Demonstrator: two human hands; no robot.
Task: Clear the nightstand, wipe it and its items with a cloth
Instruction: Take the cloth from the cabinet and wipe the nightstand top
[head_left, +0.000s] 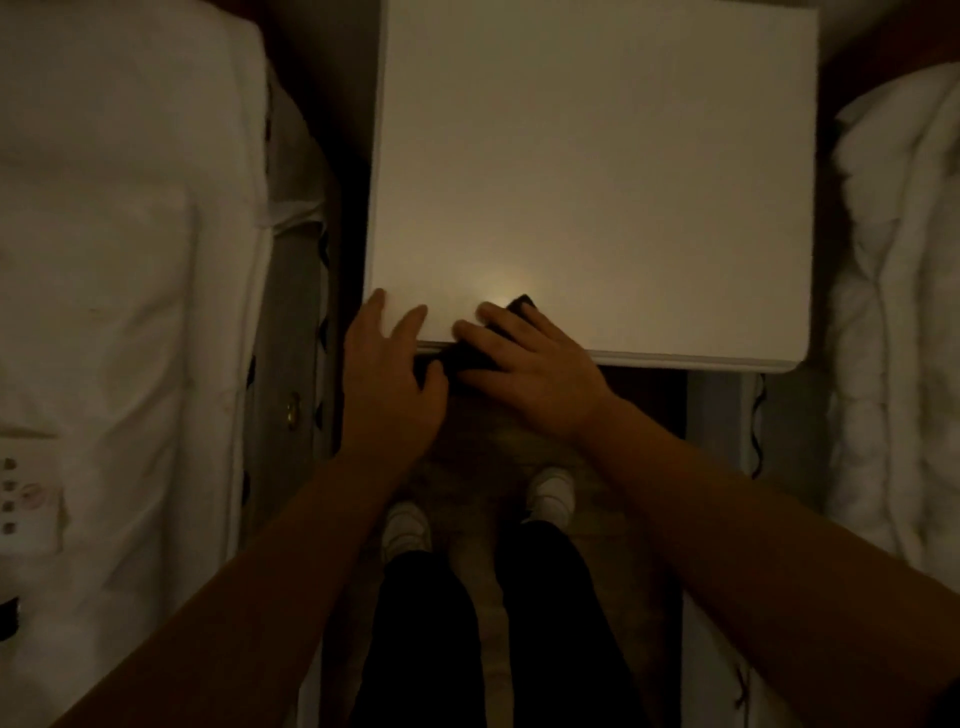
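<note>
The white nightstand (597, 156) fills the upper middle of the dim head view, with nothing standing on its top. A dark cloth (462, 358) lies over the front edge near the left corner. My right hand (530, 369) presses flat on the cloth, fingers spread toward the left. My left hand (389, 374) rests at the front left corner, fingertips on the top, thumb touching the hanging part of the cloth. Most of the cloth is hidden under my hands.
A bed with white sheets (130, 312) runs along the left, with a pale remote-like panel (28, 499) on it. A white quilted duvet (904, 312) lies on the right. My legs and white shoes (550, 493) stand on the floor between the beds.
</note>
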